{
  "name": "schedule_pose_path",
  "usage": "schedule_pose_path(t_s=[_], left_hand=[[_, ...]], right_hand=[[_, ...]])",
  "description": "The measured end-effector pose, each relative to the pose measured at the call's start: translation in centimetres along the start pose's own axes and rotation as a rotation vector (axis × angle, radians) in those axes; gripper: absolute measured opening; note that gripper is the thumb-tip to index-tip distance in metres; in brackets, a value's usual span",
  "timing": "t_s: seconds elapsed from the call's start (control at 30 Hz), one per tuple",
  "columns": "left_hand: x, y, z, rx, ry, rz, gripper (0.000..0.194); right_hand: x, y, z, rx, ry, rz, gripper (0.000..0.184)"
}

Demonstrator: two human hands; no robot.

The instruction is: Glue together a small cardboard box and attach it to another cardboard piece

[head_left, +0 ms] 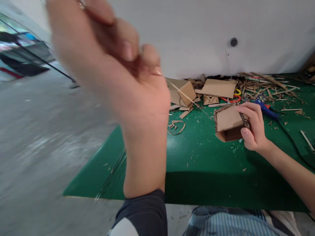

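Note:
My left hand (118, 75) is raised close to the camera, palm side showing, with its fingers curled in. What it holds, if anything, is hidden. A thin pale strip (183, 93) runs from behind its edge down toward a small cardboard box (227, 119); I cannot tell whether the hand touches that strip. My right hand (254, 126) grips the box by its right wall, fingers on top and thumb at the near opening. The box has rough corrugated edges, and its open side faces me.
Cardboard scraps (261, 87) pile along the wall at the table's back. Among them lie a flat cardboard piece (218, 88) and scissors with yellow and orange handles (236, 95). A blue glue gun (267, 110) trails a black cord. Thin wires (112, 173) lie on the green table (197, 157) at left.

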State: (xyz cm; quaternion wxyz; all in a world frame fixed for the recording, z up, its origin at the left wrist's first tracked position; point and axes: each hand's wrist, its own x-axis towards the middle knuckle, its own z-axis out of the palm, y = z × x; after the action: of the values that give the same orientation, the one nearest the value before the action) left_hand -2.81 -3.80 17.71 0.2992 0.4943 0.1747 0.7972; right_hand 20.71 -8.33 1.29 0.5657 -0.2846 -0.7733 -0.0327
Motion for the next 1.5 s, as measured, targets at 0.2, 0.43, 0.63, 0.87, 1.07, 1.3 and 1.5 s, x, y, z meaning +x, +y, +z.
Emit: schedule_pose_path(t_s=[0.2,0.43,0.63,0.87,1.07,1.3,1.5], left_hand=[[-4.3,-1.8,5.0,-0.061,-0.075,-0.231,0.014],[-4.3,-5.2,3.6,0.204,-0.194,-0.393,0.008],[-3.5,-6.4,2.2,0.349,-0.226,-0.4,0.019],[-4.4,-9.6,1.6,0.303,-0.274,-0.524,0.03],[-6.1,-10.7,2.9,0.151,-0.232,-0.579,0.022],[-7.0,-11.2,3.4,-0.078,-0.161,-0.61,0.023],[-7.5,-11.0,3.9,-0.093,-0.1,-0.606,0.024]], right_hand=[[-0.1,0.4,0.4,0.098,0.132,0.188,0.042],[2.2,-0.2,0.5,0.184,0.109,0.357,0.037],[4.6,0.8,2.1,0.202,0.135,0.48,0.043],[5.3,2.3,3.3,0.21,0.193,0.568,0.046],[5.0,3.4,3.0,0.217,0.257,0.631,0.043],[4.8,3.6,3.2,0.225,0.299,0.591,0.042],[5.1,3.2,3.1,0.182,0.325,0.583,0.044]])
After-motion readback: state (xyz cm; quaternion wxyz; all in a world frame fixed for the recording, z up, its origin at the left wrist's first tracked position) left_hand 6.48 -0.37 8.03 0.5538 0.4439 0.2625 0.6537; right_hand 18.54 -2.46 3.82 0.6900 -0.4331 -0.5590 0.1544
